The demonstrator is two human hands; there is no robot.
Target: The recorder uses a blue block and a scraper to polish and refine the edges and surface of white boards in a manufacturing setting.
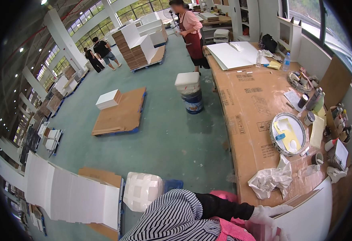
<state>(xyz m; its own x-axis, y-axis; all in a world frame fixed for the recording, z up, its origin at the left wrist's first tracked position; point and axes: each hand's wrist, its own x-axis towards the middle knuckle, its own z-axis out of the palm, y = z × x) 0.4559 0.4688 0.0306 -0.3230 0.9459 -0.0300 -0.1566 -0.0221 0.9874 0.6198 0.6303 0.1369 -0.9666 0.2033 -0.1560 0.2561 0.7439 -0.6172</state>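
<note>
At the lower right, my left hand (269, 213), in a white glove below a black sleeve cover, grips the near edge of a white panel (310, 215). Its fingers reach along that edge. Only a small part of my right hand (281, 234) shows below it, also gloved and close to the panel; its fingers are blurred and cut off by the picture's rim. A brown edge shows along the panel, beside the workbench (246, 144). Just above the panel lies a crumpled white cloth (271, 178).
The cardboard-covered bench holds a round tub (278, 146) with a yellow cloth, bottles (316, 100) and white boards (232, 54). A lidded bucket (192, 94) stands beside it. Pallets with cardboard (121, 114) and white panels (75, 195) lie left. A person (191, 36) stands at the bench's far end.
</note>
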